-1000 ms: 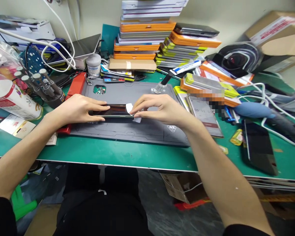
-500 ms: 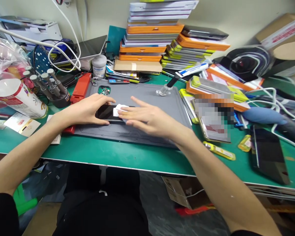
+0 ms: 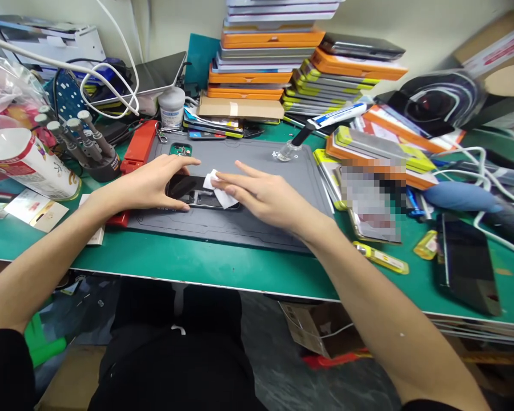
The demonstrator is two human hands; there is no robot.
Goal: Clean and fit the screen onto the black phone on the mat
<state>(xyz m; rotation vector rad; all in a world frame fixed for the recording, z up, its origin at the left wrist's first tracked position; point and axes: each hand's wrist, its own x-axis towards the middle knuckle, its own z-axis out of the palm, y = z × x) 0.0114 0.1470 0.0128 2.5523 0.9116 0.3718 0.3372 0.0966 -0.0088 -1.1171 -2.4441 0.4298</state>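
Note:
A dark, glossy phone (image 3: pixel 182 186) lies flat and lengthwise on the grey work mat (image 3: pixel 257 162), its screen reflecting light. My left hand (image 3: pixel 148 184) grips its left end, thumb on the near edge and fingers at the far edge. A folded white wipe (image 3: pixel 225 197) rests on the right part of the screen beneath my right hand (image 3: pixel 268 200), whose fingers press it down. The phone's right end is partly hidden by the wipe and fingers.
Behind the mat rise stacks of orange and grey boxes (image 3: pixel 274 40). A clear bottle with a black brush (image 3: pixel 288 149) stands at the mat's far right. Screwdrivers (image 3: pixel 88 145) in a holder are left. Another phone (image 3: pixel 469 265) and a yellow cutter (image 3: pixel 381 257) lie right.
My right hand and the wipe have slid slightly right along the phone, baring more of the middle of the screen. My left hand keeps its grip. The view has shifted slightly.

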